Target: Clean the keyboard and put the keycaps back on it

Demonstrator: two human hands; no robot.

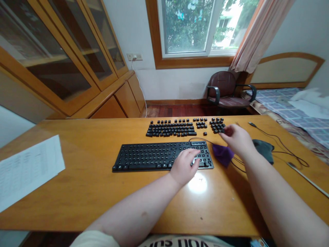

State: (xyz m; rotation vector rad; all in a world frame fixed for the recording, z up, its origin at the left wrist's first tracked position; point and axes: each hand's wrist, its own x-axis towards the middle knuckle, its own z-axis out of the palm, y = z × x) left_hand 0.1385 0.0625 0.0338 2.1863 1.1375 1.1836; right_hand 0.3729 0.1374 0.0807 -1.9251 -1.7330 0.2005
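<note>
A black keyboard (146,156) lies on the wooden table, most of its keycaps off and the bottom row still fitted. My left hand (185,164) rests over its right part with fingers apart, holding nothing that I can see. Behind the keyboard, loose black keycaps (171,129) are laid out in keyboard order. At the right end of that layout, by the number-pad keycaps (217,126), my right hand (235,137) pinches a small dark keycap (222,130). A purple cloth (223,155) lies between the keyboard and my right forearm, which partly hides it.
A dark mouse-like object (264,150) and cables (285,140) lie on the right. A white stick-like cord (308,180) is at the right edge. Printed papers (31,168) lie on the left. Beyond the table stand a chair (223,87), a bed and a glass-fronted cabinet (77,61).
</note>
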